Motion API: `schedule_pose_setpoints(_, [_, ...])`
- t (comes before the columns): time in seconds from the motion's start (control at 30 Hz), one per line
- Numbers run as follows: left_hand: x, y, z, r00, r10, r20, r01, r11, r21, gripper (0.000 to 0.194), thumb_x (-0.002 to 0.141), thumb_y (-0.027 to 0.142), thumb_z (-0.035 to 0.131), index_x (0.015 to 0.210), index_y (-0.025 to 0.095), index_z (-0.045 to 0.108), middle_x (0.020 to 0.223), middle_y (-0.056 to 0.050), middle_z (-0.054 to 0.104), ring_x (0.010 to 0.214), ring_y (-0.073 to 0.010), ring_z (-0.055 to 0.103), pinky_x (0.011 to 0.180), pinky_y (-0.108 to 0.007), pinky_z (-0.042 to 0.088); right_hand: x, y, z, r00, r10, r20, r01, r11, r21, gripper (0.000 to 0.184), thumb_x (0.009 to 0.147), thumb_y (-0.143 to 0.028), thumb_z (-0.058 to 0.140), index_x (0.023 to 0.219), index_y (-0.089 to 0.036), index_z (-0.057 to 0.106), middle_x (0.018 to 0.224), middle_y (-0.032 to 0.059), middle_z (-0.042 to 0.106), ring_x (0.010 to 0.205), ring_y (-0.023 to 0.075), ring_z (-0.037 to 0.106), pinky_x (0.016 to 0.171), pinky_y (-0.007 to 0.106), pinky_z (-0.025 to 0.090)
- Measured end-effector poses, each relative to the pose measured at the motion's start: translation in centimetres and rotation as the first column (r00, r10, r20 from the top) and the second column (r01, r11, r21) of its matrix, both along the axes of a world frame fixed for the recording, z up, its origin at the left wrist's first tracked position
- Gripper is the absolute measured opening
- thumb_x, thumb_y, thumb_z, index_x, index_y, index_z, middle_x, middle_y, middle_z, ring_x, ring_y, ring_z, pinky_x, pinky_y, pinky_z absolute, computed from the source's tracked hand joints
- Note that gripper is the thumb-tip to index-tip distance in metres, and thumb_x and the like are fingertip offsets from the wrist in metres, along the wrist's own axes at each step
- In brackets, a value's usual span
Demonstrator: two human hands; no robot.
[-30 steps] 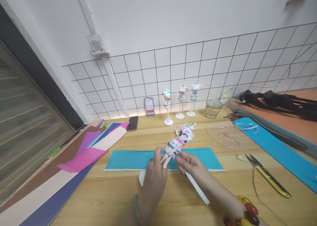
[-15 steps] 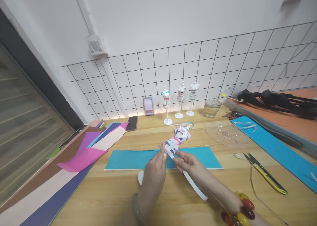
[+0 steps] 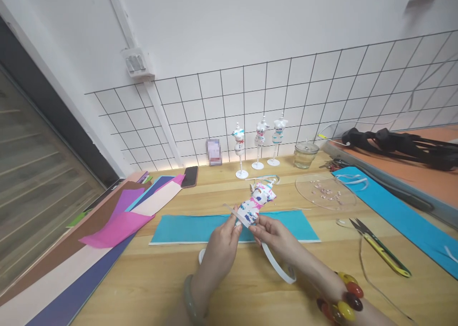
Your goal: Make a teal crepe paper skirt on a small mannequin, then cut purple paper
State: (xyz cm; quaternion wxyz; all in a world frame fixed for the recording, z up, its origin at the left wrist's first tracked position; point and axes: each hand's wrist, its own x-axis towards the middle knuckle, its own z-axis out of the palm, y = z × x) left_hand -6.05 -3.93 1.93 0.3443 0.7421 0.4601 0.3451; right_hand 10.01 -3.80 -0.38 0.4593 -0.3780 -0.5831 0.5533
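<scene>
A miniature dress form [image 3: 258, 203], white with pink, blue and purple patches, tilts above the table between my hands. My left hand [image 3: 220, 249] is closed around its lower end, fingers pinching there. Across the form's hip runs a white ribbon [image 3: 276, 265], its short end sticking out past my left fingers. My right hand [image 3: 274, 234] pinches the ribbon against the form's right side, and the rest of the strip hangs in a curve beneath. Below lies a blue cloth strip [image 3: 189, 228], partly hidden by both hands. A white round base [image 3: 202, 256] peeks out behind my left wrist.
Several patterned dress forms [image 3: 239, 145] stand on stands at the back beside a glass [image 3: 306, 155]. On the right are a clear plate [image 3: 325, 192] with small pieces, thread snips [image 3: 381, 247] and a blue board [image 3: 397, 216]. Coloured sheets [image 3: 118, 230] and a phone [image 3: 190, 177] are at left.
The ribbon's short end reaches a little further left, and its hanging part curls more at the bottom. Both hands keep hold at the dress form's lower end. The view has shifted slightly.
</scene>
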Motion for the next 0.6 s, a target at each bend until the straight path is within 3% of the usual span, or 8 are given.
schedule_pose_setpoints(0.2, [-0.12, 0.01, 0.32, 0.998, -0.031, -0.054, 0.03, 1.0, -0.005, 0.045, 0.089, 0.035, 0.029, 0.132, 0.024, 0.036, 0.121, -0.006, 0.055, 0.1, -0.0208, 0.055, 0.082, -0.03, 0.04, 0.23, 0.06, 0.02, 0.999, 0.016, 0.041, -0.016, 1.0, 0.006, 0.027, 0.078, -0.042, 0.057, 0.076, -0.016, 0.052, 0.059, -0.0046, 0.043, 0.054, 0.0094, 0.038, 0.052, 0.023, 0.029])
schedule_pose_setpoints(0.37, [-0.29, 0.18, -0.15, 0.995, -0.041, -0.096, 0.038, 0.999, -0.035, 0.048, 0.089, 0.038, 0.028, 0.134, 0.023, 0.03, 0.11, -0.007, 0.061, 0.097, -0.023, 0.056, 0.084, -0.032, 0.038, 0.36, 0.03, -0.37, 0.999, -0.006, 0.044, 0.004, 0.999, 0.033, 0.025, 0.079, -0.042, 0.055, 0.078, -0.017, 0.053, 0.064, -0.0031, 0.047, 0.059, 0.0109, 0.042, 0.056, 0.023, 0.032])
schedule_pose_setpoints(0.5, [-0.41, 0.22, -0.32, 0.999, -0.049, 0.011, 0.049, 0.996, -0.069, 0.048, 0.087, 0.041, 0.032, 0.132, 0.022, 0.036, 0.1, -0.007, 0.064, 0.091, -0.0227, 0.055, 0.084, -0.032, 0.038, 0.43, -0.03, -0.33, 0.998, -0.015, 0.054, 0.014, 1.0, 0.023, 0.026, 0.079, -0.042, 0.055, 0.077, -0.017, 0.057, 0.064, -0.0027, 0.049, 0.059, 0.0107, 0.043, 0.057, 0.023, 0.033])
schedule_pose_setpoints(0.6, [-0.4, 0.22, -0.35, 0.981, -0.078, 0.176, 0.106, 0.982, -0.156, 0.047, 0.085, 0.043, 0.038, 0.127, 0.022, 0.043, 0.087, -0.005, 0.063, 0.077, -0.0185, 0.054, 0.074, -0.029, 0.041, 0.43, -0.03, 0.05, 1.0, -0.01, 0.015, 0.01, 1.0, -0.021, 0.027, 0.075, -0.043, 0.059, 0.075, -0.016, 0.058, 0.064, -0.0022, 0.052, 0.058, 0.0101, 0.045, 0.056, 0.023, 0.033])
